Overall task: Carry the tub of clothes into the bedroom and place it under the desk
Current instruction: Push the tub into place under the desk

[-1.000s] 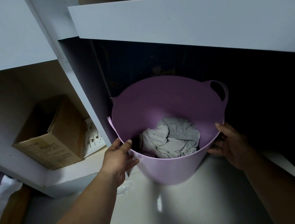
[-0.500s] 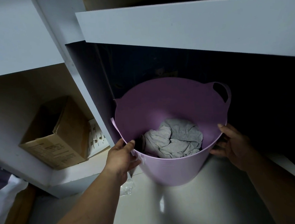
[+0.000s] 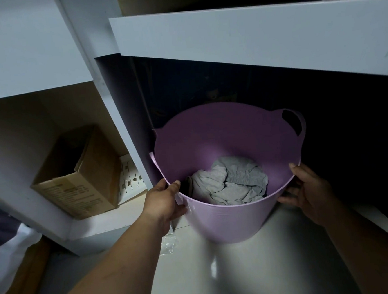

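- Sitting on the pale floor (image 3: 234, 267) at the mouth of the dark gap below the desk (image 3: 248, 32), the lilac tub (image 3: 229, 218) is resting with its far half already under the desk's front edge and its near half out in the light.
- Gripping the near rim on the robot-free person's own left side, the left hand (image 3: 164, 202) is hooking its thumb over the lip while the fingers are wrapping the outer wall.
- Cupping the opposite side, the right hand (image 3: 309, 190) is pressing its fingers (image 3: 286, 199) against the outer wall with the thumb lying along the rim.
- Lying crumpled at the bottom, the grey clothes (image 3: 231, 183) are filling only a small part of the tub, so the load is probably light and soft.
- Looking thin-walled and bendy, the tub is likely to flex under a squeeze; holding the rim at two opposite points, or taking the loop handle (image 3: 294, 124), is likely the steadier way, and sliding it along the smooth floor should be easy.
- Standing in the open shelf beside the desk's upright panel, a cardboard box (image 3: 78, 175) is staying clear of the tub.
- Comparing with a second ago, the tub is sitting slightly deeper and more to the right, and both hands are keeping the same holds.
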The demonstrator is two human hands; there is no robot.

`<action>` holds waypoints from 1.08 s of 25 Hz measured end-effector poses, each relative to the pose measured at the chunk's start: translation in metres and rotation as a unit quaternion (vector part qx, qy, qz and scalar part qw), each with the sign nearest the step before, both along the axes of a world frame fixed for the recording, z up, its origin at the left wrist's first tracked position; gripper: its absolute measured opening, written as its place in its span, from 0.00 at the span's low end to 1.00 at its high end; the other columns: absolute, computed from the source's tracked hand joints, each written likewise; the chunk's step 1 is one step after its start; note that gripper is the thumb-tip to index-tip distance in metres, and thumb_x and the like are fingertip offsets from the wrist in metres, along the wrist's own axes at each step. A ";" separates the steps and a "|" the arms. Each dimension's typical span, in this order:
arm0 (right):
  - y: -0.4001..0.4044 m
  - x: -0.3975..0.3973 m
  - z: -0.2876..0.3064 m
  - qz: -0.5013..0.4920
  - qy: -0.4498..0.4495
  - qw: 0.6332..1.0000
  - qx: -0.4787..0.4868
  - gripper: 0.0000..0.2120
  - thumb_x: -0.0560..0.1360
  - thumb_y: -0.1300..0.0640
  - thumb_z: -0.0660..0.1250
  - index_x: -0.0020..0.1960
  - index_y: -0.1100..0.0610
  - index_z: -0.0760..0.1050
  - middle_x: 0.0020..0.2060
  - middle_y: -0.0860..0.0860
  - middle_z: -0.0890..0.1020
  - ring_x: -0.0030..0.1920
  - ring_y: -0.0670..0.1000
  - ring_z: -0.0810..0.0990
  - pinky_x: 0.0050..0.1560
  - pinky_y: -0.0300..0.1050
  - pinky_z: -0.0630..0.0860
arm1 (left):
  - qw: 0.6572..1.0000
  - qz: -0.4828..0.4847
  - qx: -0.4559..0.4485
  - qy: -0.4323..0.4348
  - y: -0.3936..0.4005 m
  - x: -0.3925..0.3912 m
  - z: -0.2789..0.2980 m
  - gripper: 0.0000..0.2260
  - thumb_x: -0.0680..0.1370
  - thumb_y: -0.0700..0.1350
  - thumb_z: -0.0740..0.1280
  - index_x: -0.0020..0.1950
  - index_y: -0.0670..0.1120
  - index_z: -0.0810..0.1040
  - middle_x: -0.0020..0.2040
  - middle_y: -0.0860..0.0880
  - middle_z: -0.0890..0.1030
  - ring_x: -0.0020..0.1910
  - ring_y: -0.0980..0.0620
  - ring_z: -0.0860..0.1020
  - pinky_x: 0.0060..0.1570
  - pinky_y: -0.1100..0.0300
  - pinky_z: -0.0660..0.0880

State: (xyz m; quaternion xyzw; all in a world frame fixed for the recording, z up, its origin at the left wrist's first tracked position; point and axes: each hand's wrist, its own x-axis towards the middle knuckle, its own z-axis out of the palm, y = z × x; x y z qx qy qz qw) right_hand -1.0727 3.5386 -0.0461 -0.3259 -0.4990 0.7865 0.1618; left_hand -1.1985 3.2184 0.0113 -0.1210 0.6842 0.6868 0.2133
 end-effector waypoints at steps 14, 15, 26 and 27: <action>0.004 -0.015 -0.002 0.000 -0.011 1.000 0.006 0.18 0.80 0.48 0.69 0.70 0.43 0.79 0.66 0.51 0.84 0.62 0.61 0.84 0.40 0.60 0.85 | 1.000 0.011 0.016 -0.002 0.000 -0.004 -0.002 0.09 0.82 0.46 0.69 0.62 0.52 0.81 0.69 0.46 0.80 0.59 0.36 0.84 0.55 0.38 0.83; 0.004 -0.015 -0.002 0.003 -0.010 1.000 0.007 0.18 0.80 0.48 0.69 0.69 0.43 0.79 0.65 0.51 0.84 0.62 0.61 0.84 0.41 0.61 0.85 | 1.000 0.013 0.017 -0.003 0.000 -0.004 -0.002 0.06 0.82 0.46 0.69 0.59 0.53 0.81 0.68 0.46 0.80 0.58 0.36 0.84 0.54 0.38 0.83; 0.005 -0.009 -0.005 0.001 -0.008 1.000 0.002 0.17 0.80 0.47 0.68 0.69 0.41 0.79 0.64 0.48 0.86 0.61 0.60 0.84 0.40 0.60 0.85 | 1.000 0.003 -0.007 0.011 0.003 0.001 0.002 0.03 0.82 0.48 0.69 0.51 0.55 0.81 0.67 0.45 0.81 0.59 0.33 0.84 0.53 0.40 0.84; 0.005 -0.009 -0.006 0.002 -0.007 1.000 0.001 0.17 0.80 0.47 0.68 0.69 0.41 0.80 0.63 0.48 0.86 0.61 0.59 0.84 0.39 0.60 0.85 | 1.000 0.001 -0.009 0.012 0.003 0.002 0.002 0.03 0.82 0.48 0.69 0.51 0.56 0.81 0.67 0.45 0.81 0.59 0.33 0.84 0.52 0.41 0.85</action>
